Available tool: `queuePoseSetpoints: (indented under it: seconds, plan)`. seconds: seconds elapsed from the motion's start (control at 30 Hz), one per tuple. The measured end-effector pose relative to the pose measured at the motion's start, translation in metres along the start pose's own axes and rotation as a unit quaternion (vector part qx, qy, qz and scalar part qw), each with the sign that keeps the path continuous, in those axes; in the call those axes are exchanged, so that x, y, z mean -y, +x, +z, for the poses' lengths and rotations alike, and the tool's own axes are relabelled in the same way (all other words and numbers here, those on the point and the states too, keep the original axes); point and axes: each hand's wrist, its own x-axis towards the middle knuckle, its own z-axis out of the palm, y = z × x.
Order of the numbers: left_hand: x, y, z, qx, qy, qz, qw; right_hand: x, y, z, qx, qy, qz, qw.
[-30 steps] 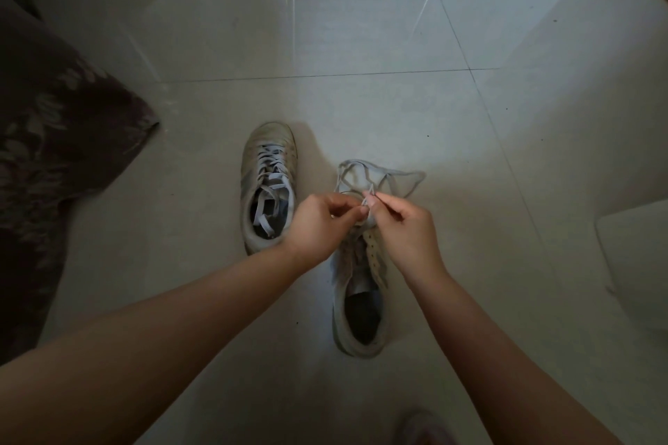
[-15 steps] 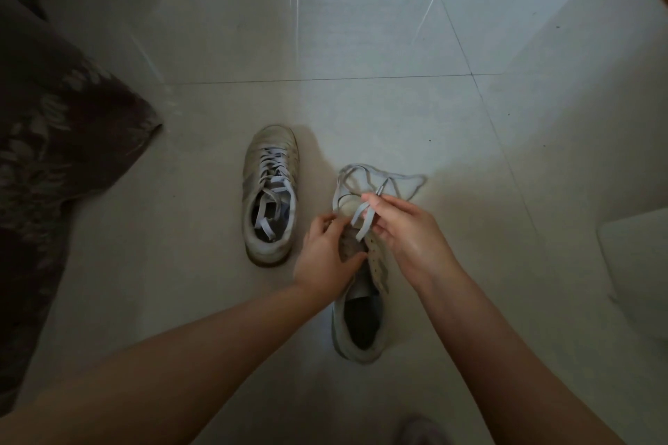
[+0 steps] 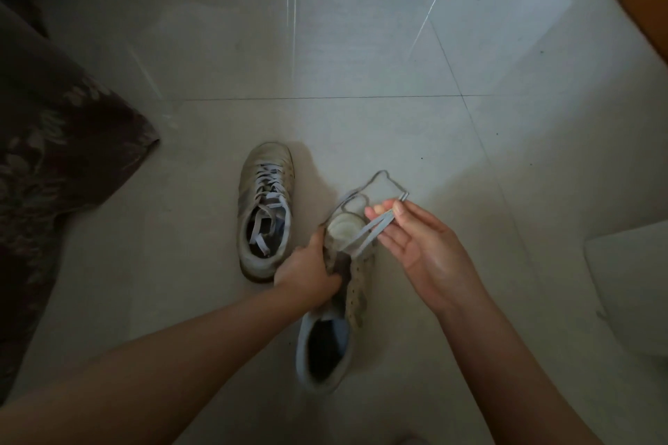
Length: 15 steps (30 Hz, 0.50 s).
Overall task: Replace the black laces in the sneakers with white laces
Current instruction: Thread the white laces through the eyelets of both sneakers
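One pale lace (image 3: 365, 231), doubled, loosely looped

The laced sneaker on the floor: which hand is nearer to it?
Left. The left hand grips the other sneaker right beside the laced sneaker's heel; the right hand pinches the white lace farther right.

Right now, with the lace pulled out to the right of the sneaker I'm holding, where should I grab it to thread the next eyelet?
Probably by the stiff tip of the white lace, pinched from the right between thumb and forefinger. It pokes out just past the right hand, free of the sneaker that the left hand grips. The floppy loop beyond the toe would not push through a hole.
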Motion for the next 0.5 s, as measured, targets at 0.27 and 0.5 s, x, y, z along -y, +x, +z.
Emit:
queuePoseSetpoints:
  seconds: [0.27, 0.5]
  plan:
    - [-0.01, 0.001, 0.0, 0.08, 0.047, -0.014, 0.996, 0.0, -0.009, 0.005, 0.034, 0.121, 0.082, 0.989]
    - [-0.013, 0.006, -0.01, 0.16, -0.019, -0.058, 0.985, -0.007, -0.006, -0.003, -0.003, 0.196, 0.127, 0.972]
